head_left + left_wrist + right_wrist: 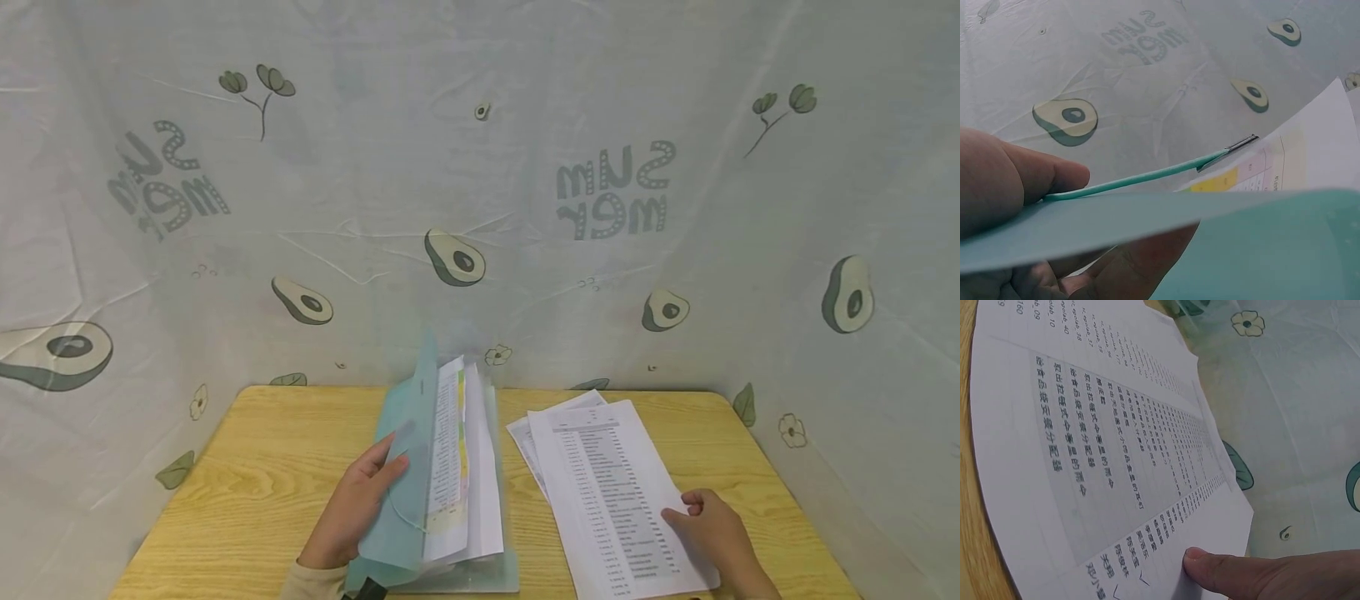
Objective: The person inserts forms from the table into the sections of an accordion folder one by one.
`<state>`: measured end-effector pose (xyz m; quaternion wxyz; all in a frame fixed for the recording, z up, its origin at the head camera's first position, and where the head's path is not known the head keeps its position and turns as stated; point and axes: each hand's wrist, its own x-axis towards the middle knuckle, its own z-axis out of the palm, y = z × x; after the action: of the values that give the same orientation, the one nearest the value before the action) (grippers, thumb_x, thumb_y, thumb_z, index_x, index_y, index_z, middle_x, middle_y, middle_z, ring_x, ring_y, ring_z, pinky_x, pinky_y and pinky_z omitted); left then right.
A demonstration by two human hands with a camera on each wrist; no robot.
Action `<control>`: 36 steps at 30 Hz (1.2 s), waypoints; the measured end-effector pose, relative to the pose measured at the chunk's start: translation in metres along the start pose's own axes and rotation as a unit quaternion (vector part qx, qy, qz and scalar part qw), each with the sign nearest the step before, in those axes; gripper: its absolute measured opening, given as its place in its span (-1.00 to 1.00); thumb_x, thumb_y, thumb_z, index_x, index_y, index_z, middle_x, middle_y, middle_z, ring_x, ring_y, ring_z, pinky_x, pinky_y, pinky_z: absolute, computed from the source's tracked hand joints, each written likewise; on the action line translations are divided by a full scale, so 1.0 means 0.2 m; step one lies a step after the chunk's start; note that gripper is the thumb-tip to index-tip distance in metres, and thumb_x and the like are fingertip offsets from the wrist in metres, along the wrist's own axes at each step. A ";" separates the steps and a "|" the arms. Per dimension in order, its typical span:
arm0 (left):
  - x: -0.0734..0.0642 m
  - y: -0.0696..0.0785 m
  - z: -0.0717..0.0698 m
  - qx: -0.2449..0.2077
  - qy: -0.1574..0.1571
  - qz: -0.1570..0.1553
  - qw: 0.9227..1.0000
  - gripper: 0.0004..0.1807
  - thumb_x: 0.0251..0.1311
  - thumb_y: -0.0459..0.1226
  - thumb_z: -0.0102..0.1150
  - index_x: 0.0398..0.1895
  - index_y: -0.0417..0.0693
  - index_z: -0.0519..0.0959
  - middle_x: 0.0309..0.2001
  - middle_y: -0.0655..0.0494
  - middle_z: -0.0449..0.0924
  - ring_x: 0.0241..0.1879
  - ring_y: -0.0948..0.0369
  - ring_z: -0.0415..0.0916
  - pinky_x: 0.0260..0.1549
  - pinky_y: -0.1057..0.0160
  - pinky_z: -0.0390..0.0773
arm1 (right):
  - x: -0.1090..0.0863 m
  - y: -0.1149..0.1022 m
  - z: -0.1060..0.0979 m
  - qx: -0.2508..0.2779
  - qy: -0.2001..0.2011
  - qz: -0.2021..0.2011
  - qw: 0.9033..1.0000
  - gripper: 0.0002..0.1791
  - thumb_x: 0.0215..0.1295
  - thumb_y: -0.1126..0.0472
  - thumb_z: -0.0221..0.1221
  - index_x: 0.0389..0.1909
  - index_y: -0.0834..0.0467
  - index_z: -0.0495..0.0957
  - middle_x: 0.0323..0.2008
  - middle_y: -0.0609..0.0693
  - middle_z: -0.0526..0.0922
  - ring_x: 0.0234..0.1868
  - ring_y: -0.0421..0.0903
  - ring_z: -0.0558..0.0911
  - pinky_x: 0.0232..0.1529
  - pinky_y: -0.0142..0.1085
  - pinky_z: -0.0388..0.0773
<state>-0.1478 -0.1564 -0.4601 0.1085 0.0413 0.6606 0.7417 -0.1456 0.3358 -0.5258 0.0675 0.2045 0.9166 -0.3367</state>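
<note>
A translucent teal file folder [408, 492] lies on the table with its cover raised. My left hand [360, 500] pinches that cover, thumb on one face and fingers on the other. In the left wrist view, a teal elastic cord [1147, 176] with a metal tip runs out from under the thumb. Inside the folder are white papers [483, 475], some with yellow and pink printed blocks. My right hand [712, 533] grips the right edge of a printed sheet [600, 500], thumb on top, fingers hidden beneath. In the right wrist view the sheet [1016, 487] bows upward.
Another paper [525, 442] sticks out from behind the printed sheet. The wooden table [247, 492] is enclosed at the back and sides by a pale curtain [525, 292] with avocado prints, close to the table's back edge.
</note>
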 end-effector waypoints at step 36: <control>0.00 0.00 -0.01 -0.007 -0.003 -0.002 1.000 -0.38 0.56 -0.08 0.07 0.60 0.07 0.25 0.35 -0.25 0.48 0.12 -0.06 0.63 -0.05 0.05 0.68 | -0.07 -0.06 0.00 0.038 0.039 -0.071 0.996 -0.42 0.62 0.00 0.03 0.19 0.50 0.53 -0.20 0.21 0.76 -0.32 -0.07 0.64 -0.30 -0.19 0.53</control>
<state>-0.1480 -0.1582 -0.4609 0.1117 0.0412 0.6549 0.7463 -0.1373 0.3218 -0.5151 0.0003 0.1542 0.9174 -0.3668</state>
